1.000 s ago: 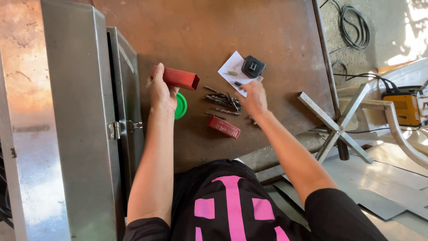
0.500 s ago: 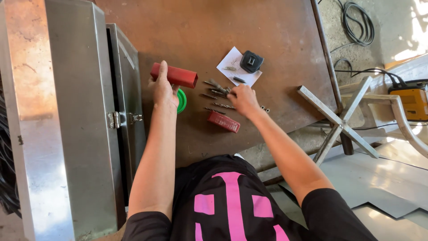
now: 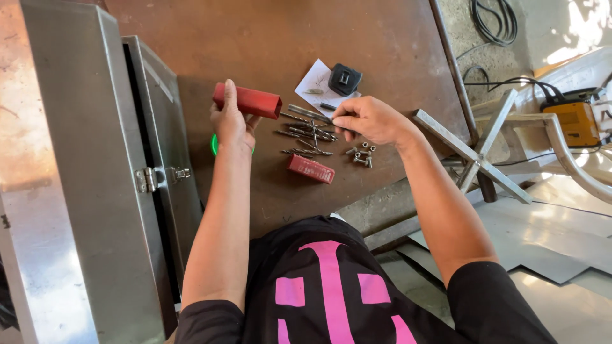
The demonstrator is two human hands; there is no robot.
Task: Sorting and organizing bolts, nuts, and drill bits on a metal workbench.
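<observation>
My left hand (image 3: 231,124) grips a red rectangular case (image 3: 249,101) and holds it level above the brown metal table (image 3: 255,38). My right hand (image 3: 368,119) pinches a thin drill bit (image 3: 308,113) by its end, just right of the case's open mouth. Several more drill bits (image 3: 307,134) lie scattered on the table under and between the hands. A red lid (image 3: 310,169) rests flat below them. A few small nuts and bolts (image 3: 361,155) sit under my right wrist. A green round object (image 3: 216,144) shows partly behind my left hand.
A stainless steel cabinet (image 3: 95,159) with a latch (image 3: 156,178) stands at the left. A black small device (image 3: 345,78) lies on a white paper (image 3: 317,81). Right of the table are a steel cross frame (image 3: 475,153), a yellow machine (image 3: 577,122), black cables (image 3: 494,19) and metal sheets (image 3: 561,236) on the floor.
My right hand has lifted from the pile of bits and now holds one bit up near the case. My left hand keeps the red case, shifted slightly.
</observation>
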